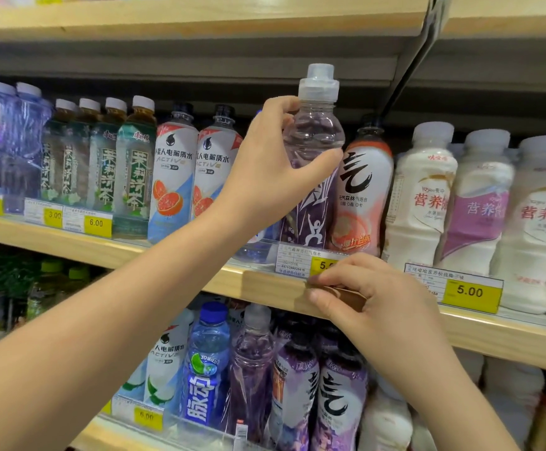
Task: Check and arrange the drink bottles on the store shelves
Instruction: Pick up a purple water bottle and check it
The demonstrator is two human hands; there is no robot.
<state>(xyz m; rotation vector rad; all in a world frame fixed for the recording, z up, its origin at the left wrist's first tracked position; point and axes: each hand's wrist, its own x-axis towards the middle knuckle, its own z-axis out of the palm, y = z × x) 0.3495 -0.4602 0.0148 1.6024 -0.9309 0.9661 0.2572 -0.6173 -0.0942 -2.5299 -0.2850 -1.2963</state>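
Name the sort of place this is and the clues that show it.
Most likely a shop's drinks aisle: wooden shelves carry rows of bottled drinks, yellow price tags line the shelf edges, and the left hand grips a purple bottle.

The left hand (275,170) hid most of a blue bottle (252,252) beside the purple bottle (314,141). The right hand (379,301) covered the last digits on the price tag (293,263) and pinched a brown thing (346,296) too hidden to name.

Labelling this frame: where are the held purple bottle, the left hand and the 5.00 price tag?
purple bottle (317,133), head view, clear shoulder.
left hand (265,170), head view, back of hand.
5.00 price tag (470,291), head view, yellow patch.
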